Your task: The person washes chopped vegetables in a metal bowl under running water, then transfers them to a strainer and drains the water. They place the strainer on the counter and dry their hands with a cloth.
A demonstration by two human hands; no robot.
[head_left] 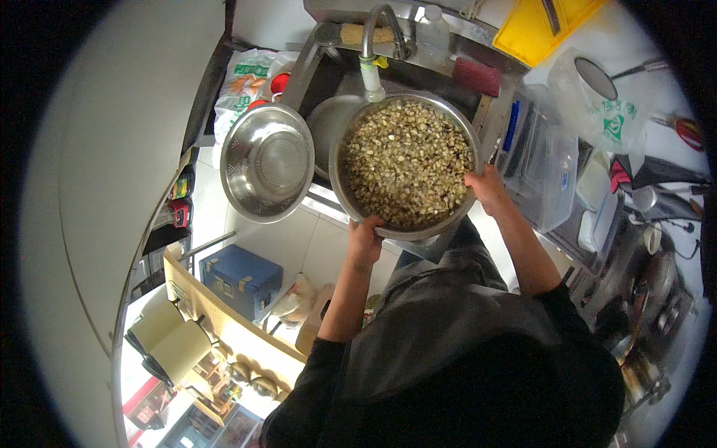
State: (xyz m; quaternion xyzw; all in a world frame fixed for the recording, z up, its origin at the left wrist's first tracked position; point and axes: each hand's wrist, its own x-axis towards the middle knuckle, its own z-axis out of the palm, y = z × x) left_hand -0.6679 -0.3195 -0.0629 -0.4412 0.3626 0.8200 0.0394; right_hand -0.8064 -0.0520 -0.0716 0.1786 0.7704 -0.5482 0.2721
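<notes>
A wide stainless steel basin [339, 190] is filled with small diced vegetable pieces [409, 157], pale with dark bits of skin. My left hand [367, 238] grips its near-left rim, and my right hand [487, 189] holds the rim on the right. The basin is over the front part of a sink [347, 67]. Above its far rim hangs the white outlet of a curved metal faucet [372, 84]. Behind the basin, partly hidden, a second metal bowl [325, 129] sits in the sink. A perforated stainless steel colander [268, 162] stands left of the basin.
Plastic bags [246, 84] lie left of the sink. Clear plastic containers [538, 168] line the right counter. At the sink's back are a plastic bottle [434, 36], a yellow sponge [367, 35] and a dark red pad [476, 77]. A blue box [241, 283] stands lower left.
</notes>
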